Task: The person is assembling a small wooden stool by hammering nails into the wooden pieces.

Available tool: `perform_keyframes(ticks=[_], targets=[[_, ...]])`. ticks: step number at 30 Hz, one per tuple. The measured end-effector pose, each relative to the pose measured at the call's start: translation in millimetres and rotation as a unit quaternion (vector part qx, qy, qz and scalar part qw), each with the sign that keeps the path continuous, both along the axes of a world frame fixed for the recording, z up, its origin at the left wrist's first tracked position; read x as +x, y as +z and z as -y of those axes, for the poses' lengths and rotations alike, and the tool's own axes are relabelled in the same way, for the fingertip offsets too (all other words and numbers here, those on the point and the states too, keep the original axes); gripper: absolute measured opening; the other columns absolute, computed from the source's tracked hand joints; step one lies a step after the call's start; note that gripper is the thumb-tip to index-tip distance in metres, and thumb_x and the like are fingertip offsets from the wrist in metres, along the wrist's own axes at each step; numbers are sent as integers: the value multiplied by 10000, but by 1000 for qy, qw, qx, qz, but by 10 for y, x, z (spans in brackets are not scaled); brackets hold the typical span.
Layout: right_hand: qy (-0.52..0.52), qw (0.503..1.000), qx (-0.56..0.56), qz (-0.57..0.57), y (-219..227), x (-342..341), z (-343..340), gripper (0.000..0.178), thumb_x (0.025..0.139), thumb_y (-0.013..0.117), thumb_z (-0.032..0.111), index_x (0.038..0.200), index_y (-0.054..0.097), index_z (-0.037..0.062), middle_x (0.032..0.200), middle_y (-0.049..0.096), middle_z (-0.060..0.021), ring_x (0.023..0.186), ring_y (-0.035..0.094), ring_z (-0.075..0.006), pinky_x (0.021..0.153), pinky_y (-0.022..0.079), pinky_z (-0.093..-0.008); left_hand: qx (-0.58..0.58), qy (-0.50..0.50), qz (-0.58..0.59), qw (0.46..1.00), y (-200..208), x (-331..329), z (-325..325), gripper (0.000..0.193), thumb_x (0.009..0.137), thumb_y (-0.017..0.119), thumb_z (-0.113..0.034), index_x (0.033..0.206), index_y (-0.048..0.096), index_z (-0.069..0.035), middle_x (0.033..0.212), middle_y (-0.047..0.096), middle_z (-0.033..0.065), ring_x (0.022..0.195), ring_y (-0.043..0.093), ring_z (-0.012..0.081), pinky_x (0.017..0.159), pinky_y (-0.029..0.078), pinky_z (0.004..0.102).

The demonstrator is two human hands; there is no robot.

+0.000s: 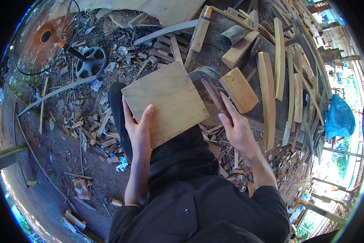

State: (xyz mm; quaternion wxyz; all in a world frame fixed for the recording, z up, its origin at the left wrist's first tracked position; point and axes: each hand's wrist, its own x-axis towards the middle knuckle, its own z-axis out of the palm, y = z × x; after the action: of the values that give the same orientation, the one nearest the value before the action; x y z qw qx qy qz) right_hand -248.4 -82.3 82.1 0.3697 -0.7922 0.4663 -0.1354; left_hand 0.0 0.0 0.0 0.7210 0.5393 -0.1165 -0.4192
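Note:
My left hand is closed on the left edge of a square, pale wooden panel, its thumb lying on the face. Small dark dots like nail heads run along the panel's edges. It is tilted over my dark-trousered lap; whether it is a single board or the side of a box cannot be told. To the right of it, my right hand grips a dark brown stick-like handle, which points up and left. Near the handle's far end is a grey rounded shape that I cannot make out clearly.
A dark bench ahead carries a wood block, a metal can and long curved strips. A black handwheel stands left beside an orange disc. Offcuts litter the ground. A blue bag hangs right.

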Motion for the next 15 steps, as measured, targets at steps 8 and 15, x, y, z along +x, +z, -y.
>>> perform_keyframes(ticks=[8, 15], targets=[[31, 950, -310, 37, 142, 164, -73, 605, 985, 610, 45, 1544, 380, 31, 1096, 689, -254, 839, 696, -355, 747, 552, -367, 14, 7, 16, 1000, 61, 38, 6, 902, 880, 759, -93, 1604, 224, -37, 1488, 470, 166, 1331, 502, 230, 1122, 379, 349], [60, 969, -187, -150, -67, 255, -40, 623, 964, 624, 26, 1543, 396, 55, 929, 675, -178, 730, 671, -338, 642, 547, -394, 6, 9, 0, 1000, 109, -16, 33, 908, 881, 756, -77, 1605, 210, -32, 1476, 484, 165, 1308, 525, 226, 1103, 407, 348]])
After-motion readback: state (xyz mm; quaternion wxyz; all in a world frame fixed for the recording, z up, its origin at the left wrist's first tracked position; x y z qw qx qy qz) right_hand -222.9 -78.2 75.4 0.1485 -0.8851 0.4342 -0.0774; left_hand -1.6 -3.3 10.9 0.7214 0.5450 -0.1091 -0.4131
